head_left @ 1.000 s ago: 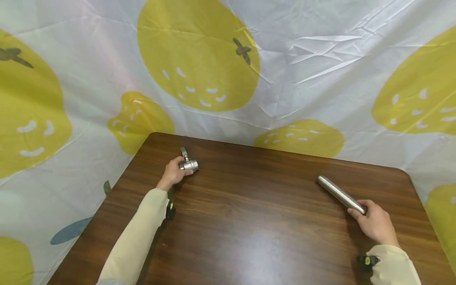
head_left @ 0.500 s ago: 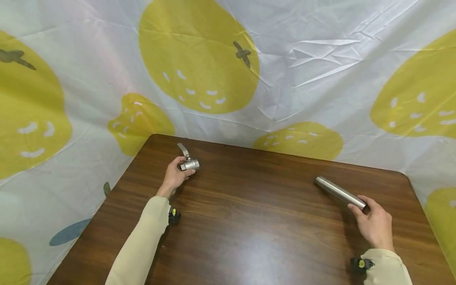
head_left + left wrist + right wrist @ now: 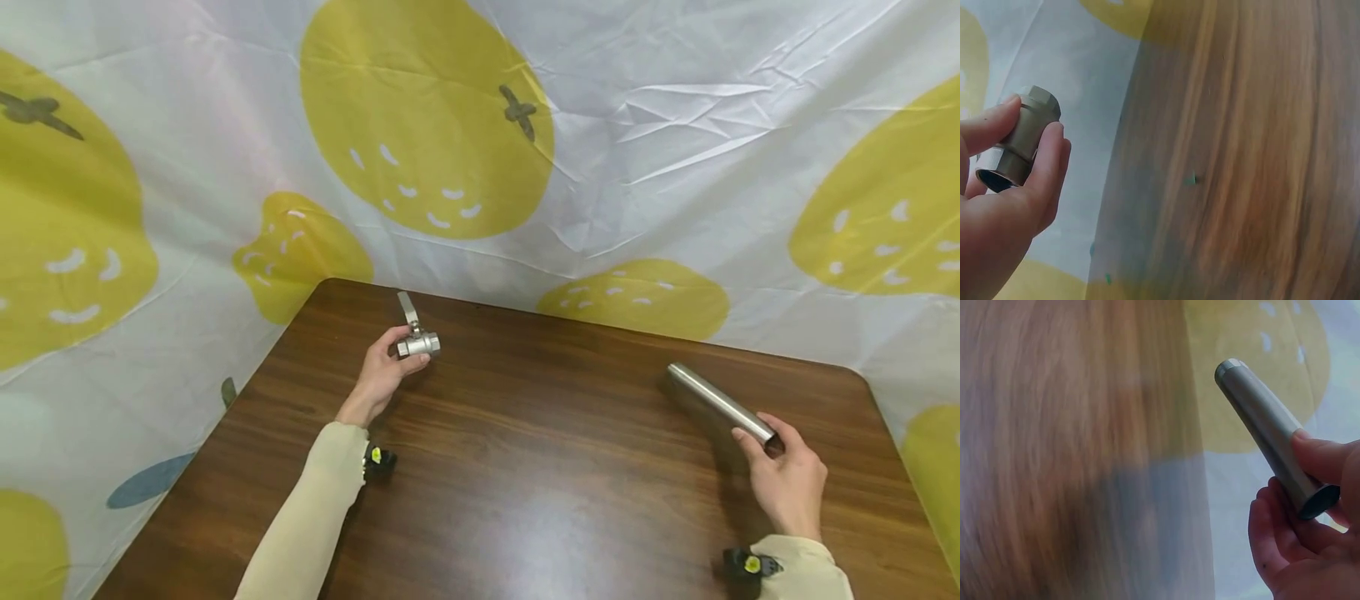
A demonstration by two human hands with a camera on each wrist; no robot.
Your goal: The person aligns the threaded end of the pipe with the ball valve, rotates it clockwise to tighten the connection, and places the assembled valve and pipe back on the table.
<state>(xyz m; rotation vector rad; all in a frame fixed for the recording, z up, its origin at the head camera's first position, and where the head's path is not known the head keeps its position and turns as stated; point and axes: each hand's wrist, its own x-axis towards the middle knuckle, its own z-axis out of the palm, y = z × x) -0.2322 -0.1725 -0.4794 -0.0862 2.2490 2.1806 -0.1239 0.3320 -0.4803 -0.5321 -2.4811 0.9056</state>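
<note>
At the far left of the table, my left hand (image 3: 381, 372) pinches a metal ball valve (image 3: 420, 343) between thumb and fingers. The valve's lever handle (image 3: 408, 308) points up and away, and its hexagonal ends show. In the left wrist view the valve body (image 3: 1026, 125) lies across my fingers, one open end facing me. Over on the right, my right hand (image 3: 789, 479) grips a straight steel pipe (image 3: 720, 402) by its near end. The pipe slants up to the far left. The right wrist view shows my thumb along the pipe (image 3: 1266, 419), its hollow near end close to my palm.
Both hands are over a brown wood-grain table (image 3: 525, 442) with rounded far corners. A white cloth (image 3: 585, 192) printed with yellow fruit hangs close behind its far edge and along the sides. Small green specks (image 3: 1192, 179) show on the wood in the left wrist view.
My left hand has lifted the ball valve and carried it a little to the right, its lever swinging into fuller view. My right hand has raised the pipe and shifted slightly left.
</note>
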